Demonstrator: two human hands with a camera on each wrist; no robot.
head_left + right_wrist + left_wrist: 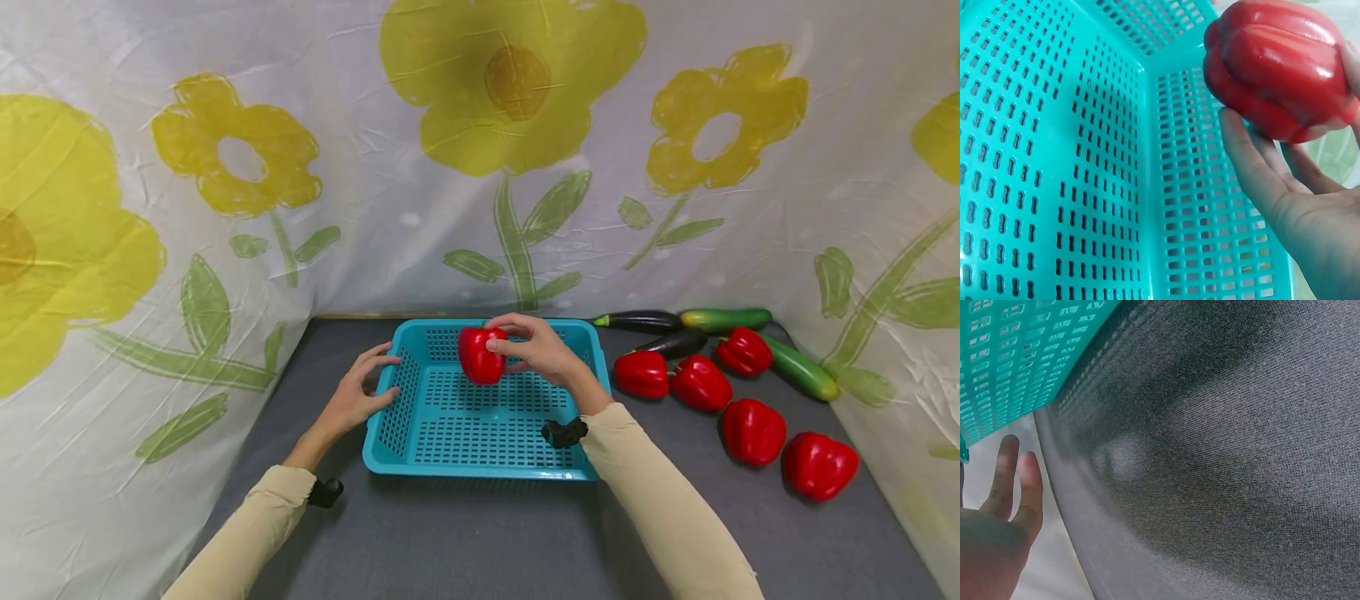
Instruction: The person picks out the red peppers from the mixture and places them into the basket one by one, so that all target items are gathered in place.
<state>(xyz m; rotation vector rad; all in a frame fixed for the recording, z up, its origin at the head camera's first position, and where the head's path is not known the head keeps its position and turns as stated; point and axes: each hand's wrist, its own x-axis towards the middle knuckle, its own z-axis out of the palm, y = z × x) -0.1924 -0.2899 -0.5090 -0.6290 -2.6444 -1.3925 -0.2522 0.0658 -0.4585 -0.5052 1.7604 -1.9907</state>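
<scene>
The head camera faces forward and down from above, the blue basket (487, 417) mid-frame. The left wrist camera looks closely across the grey tabletop (1260, 475), the basket's side at upper left. The right wrist camera looks closely into the basket, red pepper (1279, 69) at upper right, shared with the head view.

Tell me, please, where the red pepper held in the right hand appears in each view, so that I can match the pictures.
Head: the red pepper is near the middle, slightly below centre, in the right hand.
Left wrist: not visible.
Right wrist: upper right, with fingers beneath it.
Shared landmark: the blue basket, central in the head view, top left in left wrist, across left and centre in right wrist.
</scene>
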